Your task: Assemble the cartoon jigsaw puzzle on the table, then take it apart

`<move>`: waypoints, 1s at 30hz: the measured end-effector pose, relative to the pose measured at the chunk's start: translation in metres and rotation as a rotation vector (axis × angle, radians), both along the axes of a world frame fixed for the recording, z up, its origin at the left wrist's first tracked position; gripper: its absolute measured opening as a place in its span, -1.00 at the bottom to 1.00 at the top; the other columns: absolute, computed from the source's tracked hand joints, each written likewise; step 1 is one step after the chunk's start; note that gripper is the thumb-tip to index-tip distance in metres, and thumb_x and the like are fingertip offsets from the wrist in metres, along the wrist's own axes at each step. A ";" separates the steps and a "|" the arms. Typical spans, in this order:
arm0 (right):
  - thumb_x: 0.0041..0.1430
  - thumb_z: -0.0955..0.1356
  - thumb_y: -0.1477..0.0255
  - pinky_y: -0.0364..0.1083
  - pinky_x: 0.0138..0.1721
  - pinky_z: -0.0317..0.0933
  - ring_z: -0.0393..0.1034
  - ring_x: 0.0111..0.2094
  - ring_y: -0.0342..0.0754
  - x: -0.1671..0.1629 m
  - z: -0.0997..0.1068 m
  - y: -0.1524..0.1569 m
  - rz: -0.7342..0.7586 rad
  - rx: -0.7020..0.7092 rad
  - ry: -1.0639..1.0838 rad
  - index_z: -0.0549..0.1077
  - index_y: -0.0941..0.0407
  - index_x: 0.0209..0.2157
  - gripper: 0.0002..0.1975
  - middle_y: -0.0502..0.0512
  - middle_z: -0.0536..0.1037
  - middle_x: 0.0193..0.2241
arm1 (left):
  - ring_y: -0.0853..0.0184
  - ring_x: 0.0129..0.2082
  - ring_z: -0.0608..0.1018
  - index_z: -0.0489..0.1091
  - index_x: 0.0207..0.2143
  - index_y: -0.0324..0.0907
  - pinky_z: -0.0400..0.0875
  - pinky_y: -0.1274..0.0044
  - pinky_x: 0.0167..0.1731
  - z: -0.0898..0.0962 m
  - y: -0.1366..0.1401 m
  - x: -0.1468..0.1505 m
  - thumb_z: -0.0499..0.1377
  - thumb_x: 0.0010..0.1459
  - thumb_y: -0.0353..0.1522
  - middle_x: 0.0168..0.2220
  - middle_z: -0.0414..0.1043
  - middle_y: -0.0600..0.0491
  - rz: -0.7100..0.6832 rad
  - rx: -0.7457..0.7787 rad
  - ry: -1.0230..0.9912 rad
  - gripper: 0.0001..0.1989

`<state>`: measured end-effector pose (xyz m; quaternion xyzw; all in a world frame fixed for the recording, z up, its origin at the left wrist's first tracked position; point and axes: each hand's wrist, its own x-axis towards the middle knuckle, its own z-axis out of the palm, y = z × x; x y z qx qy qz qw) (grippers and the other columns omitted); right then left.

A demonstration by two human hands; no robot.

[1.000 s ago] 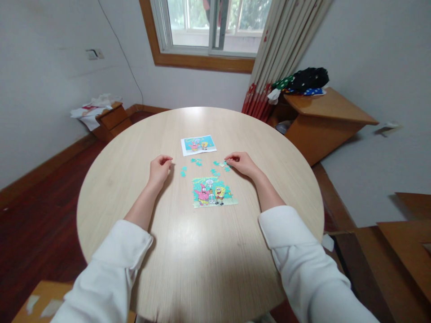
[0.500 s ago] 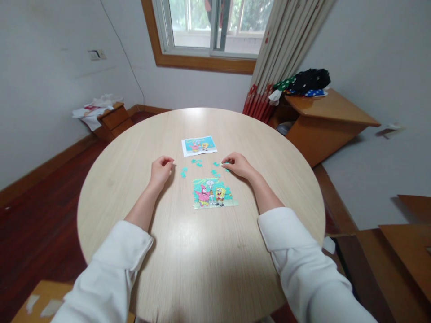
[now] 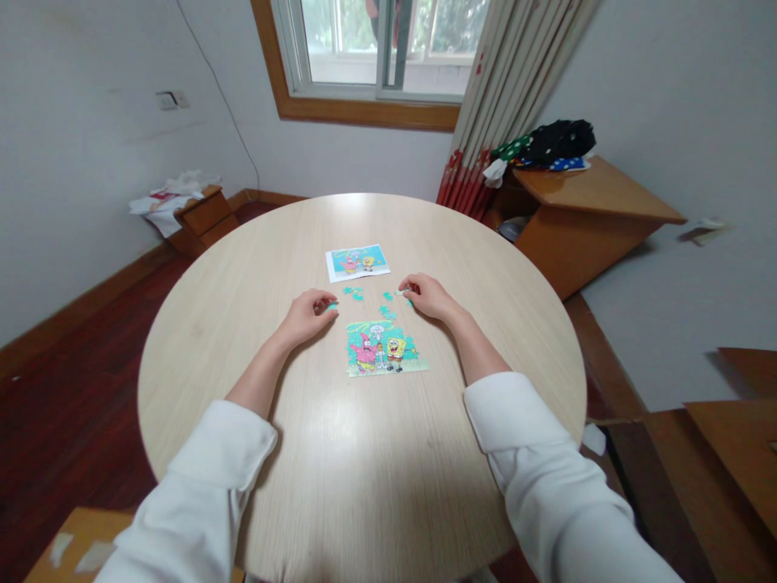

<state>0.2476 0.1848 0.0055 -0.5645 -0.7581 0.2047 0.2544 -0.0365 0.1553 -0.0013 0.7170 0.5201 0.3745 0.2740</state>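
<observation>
A partly assembled cartoon jigsaw puzzle [image 3: 381, 350] lies flat on the round table, its upper right edge ragged. My left hand [image 3: 308, 314] is at the loose teal pieces left of centre, thumb and fingertips apart around a puzzle piece [image 3: 332, 307] and partly hiding it. My right hand [image 3: 430, 296] pinches a small pale puzzle piece [image 3: 401, 292] between thumb and fingers, just above the tabletop. Several teal loose pieces [image 3: 387, 311] lie between the hands, and another small group [image 3: 353, 293] sits below the reference picture [image 3: 359, 261].
The round wooden table [image 3: 364, 478] fills the middle of the view. Behind it are a window [image 3: 376, 48] and a curtain [image 3: 503, 81]. To the right stands a wooden cabinet [image 3: 600, 194] with dark cloths [image 3: 555, 146] on top; a small drawer unit [image 3: 206, 219] is at left.
My left hand has moved right to the loose pieces on the left, its fingers now around one. My right hand has stayed nearly in place with its piece.
</observation>
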 end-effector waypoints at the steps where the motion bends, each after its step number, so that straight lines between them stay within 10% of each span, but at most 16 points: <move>1: 0.07 0.33 0.51 -0.15 -0.31 0.11 0.25 -0.40 -0.14 0.000 -0.001 0.000 -0.002 0.011 0.008 0.50 0.18 -0.29 -0.85 0.06 0.45 -0.39 | 0.35 -0.39 0.41 0.46 -0.30 -0.21 0.33 0.47 -0.31 0.000 -0.001 -0.001 0.22 -0.10 -0.28 -0.37 0.42 0.03 -0.029 0.017 0.038 -0.72; 30: 0.02 0.38 0.50 -0.12 -0.28 0.16 0.27 -0.39 -0.13 0.002 -0.004 0.005 -0.003 0.051 0.021 0.50 0.15 -0.36 -0.90 0.07 0.46 -0.39 | 0.30 -0.40 0.50 0.47 -0.32 -0.25 0.34 0.45 -0.31 0.006 0.005 -0.019 0.19 -0.04 -0.19 -0.39 0.51 -0.04 -0.041 -0.127 -0.073 -0.68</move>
